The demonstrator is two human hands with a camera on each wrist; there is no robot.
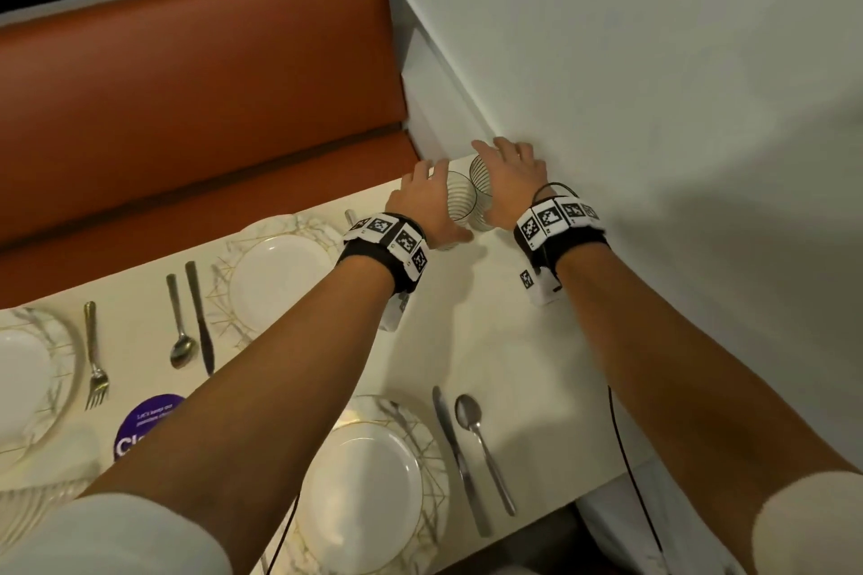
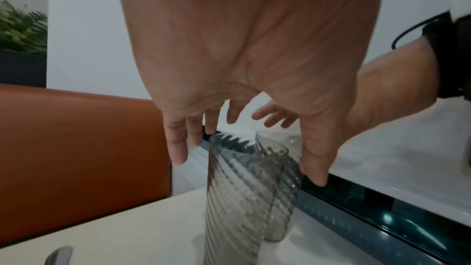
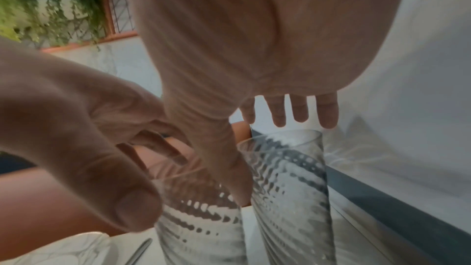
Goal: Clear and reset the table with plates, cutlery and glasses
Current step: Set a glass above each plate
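Bare forearms (image 1: pixel 261 392), open-fingered hands (image 1: pixel 427 205) around two upright ribbed glasses (image 1: pixel 460 201)

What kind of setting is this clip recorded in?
Probably a restaurant or café booth: an orange upholstered bench against the wall, a table with several place settings of plates and cutlery, and ribbed glasses.

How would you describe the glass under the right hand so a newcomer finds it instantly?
Start at the far corner of the cream table, where the orange bench meets the white wall. Two clear ribbed glasses stand there side by side. It is the one nearer the wall, under the right hand.
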